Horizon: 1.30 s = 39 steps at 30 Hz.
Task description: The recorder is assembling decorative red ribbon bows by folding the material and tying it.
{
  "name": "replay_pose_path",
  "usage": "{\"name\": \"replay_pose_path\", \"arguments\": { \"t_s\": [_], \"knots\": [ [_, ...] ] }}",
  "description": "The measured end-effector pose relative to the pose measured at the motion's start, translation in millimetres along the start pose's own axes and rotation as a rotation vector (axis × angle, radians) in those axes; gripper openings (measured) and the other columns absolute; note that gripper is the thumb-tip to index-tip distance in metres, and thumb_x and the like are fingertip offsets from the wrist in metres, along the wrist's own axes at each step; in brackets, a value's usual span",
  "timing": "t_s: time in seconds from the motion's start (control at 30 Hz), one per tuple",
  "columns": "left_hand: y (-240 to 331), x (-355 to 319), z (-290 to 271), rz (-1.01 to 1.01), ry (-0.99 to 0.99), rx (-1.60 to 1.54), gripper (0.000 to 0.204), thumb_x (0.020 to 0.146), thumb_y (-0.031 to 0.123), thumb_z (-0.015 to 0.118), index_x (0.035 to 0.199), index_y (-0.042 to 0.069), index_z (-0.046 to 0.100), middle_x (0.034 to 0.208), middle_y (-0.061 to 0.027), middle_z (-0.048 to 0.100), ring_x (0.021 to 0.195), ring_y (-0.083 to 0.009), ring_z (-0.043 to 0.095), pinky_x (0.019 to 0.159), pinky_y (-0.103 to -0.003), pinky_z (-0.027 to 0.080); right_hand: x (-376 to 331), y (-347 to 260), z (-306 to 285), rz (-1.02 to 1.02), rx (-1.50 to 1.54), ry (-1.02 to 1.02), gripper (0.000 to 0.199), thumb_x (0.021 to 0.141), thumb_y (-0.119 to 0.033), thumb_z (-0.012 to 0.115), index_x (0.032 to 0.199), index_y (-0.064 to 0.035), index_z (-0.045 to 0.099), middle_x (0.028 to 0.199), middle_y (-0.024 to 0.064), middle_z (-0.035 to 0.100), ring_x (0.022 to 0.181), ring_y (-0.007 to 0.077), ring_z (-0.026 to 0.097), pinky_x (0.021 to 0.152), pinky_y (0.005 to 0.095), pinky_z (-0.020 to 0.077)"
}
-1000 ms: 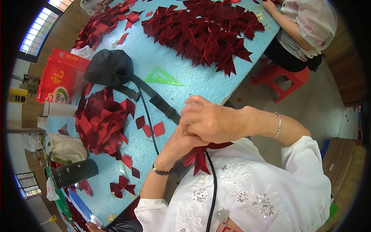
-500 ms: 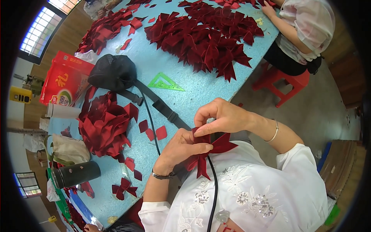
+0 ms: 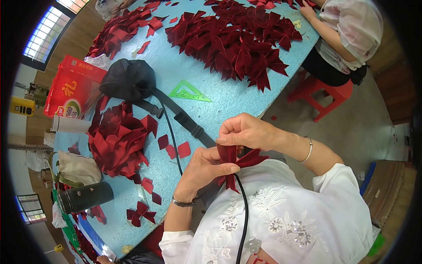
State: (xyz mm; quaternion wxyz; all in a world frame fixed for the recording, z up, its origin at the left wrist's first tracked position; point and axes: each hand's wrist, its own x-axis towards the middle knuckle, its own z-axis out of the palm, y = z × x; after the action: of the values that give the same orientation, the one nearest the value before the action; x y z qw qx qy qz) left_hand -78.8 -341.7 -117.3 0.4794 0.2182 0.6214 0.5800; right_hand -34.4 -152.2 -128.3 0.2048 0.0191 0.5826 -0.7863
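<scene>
Held between both hands in front of my chest is a dark red velvet bow point(image 3: 249, 159). My left hand point(image 3: 205, 166) is closed on its left side, thumb laid across the front near the middle. With thumb and forefinger, my right hand point(image 3: 246, 130) pinches the upper loop from above. Pointed tails stick out to the right and hang below my left thumb; the rest of the bow is hidden by the fingers. A finished-looking bow point(image 3: 141, 214) lies on the table near its front edge, left of my left forearm.
On the blue table point(image 3: 211, 112) lie a big heap of bows point(image 3: 228, 42), a pile of red velvet pieces point(image 3: 118, 143), a black bag point(image 3: 128, 79) with straps, a green set square point(image 3: 190, 91) and a dark bottle point(image 3: 87, 197). A co-worker sits at the far right by a red stool point(image 3: 323, 94).
The bow has turned a little in my hands, its lower tail now higher and less spread. My right hand has shifted slightly left, still pinching the upper loop.
</scene>
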Motion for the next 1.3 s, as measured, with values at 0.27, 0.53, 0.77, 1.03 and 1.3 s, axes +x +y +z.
{"name": "replay_pose_path", "arguments": {
  "t_s": [0.27,0.53,0.77,1.03,1.3],
  "knots": [
    [9,-7,-2,-0.06,0.084,-0.196,0.016,0.07,0.001,0.075,0.085,-0.002,0.069,0.077,-0.0055,0.066,0.064,-0.0095,0.059,0.06,-0.022,0.046,-6,-4,-8,-0.063,-0.03,0.106,0.017,0.087,-0.018,0.062,0.085,-0.0015,0.061,0.069,-0.002,0.057,0.063,0.0043,0.051,0.057,0.0196,0.0419],
    [1,-5,4,-0.07,0.11,-0.197,0.013,0.079,0.008,0.069,0.084,-0.004,0.068,0.076,-0.0074,0.066,0.065,-0.012,0.06,0.061,-0.024,0.049,-6,-11,-11,-0.055,-0.118,-0.037,0.019,0.085,-0.018,0.066,0.077,-0.0015,0.062,0.064,-0.0022,0.056,0.062,0.0044,0.05,0.058,0.0198,0.0413],
    [-4,-6,5,-0.028,0.105,-0.207,0.016,0.082,0.012,0.068,0.081,-0.004,0.067,0.075,-0.0085,0.066,0.064,-0.014,0.061,0.06,-0.026,0.05,-7,2,-9,-0.047,0.078,-0.008,0.017,0.085,-0.016,0.065,0.078,-0.0013,0.063,0.065,-0.0018,0.056,0.063,0.0043,0.052,0.059,0.0196,0.042],
    [-8,-15,-2,0.022,0.098,-0.334,0.016,0.081,0.012,0.068,0.08,-0.004,0.067,0.076,-0.0108,0.066,0.064,-0.0171,0.063,0.06,-0.028,0.052,-14,6,-14,-0.173,0.086,-0.042,0.012,0.084,-0.008,0.064,0.09,0.0019,0.062,0.079,0.0025,0.062,0.071,0.0084,0.058,0.067,0.0212,0.047],
    [-7,-14,0,-0.017,0.073,-0.33,0.017,0.081,0.013,0.069,0.082,-0.004,0.067,0.077,-0.0115,0.067,0.065,-0.0185,0.064,0.061,-0.029,0.053,-14,4,-8,-0.178,0.064,-0.061,0.013,0.082,-0.004,0.064,0.094,0.0029,0.063,0.083,0.0037,0.064,0.074,0.0081,0.058,0.067,0.0214,0.0467]
  ]
}}
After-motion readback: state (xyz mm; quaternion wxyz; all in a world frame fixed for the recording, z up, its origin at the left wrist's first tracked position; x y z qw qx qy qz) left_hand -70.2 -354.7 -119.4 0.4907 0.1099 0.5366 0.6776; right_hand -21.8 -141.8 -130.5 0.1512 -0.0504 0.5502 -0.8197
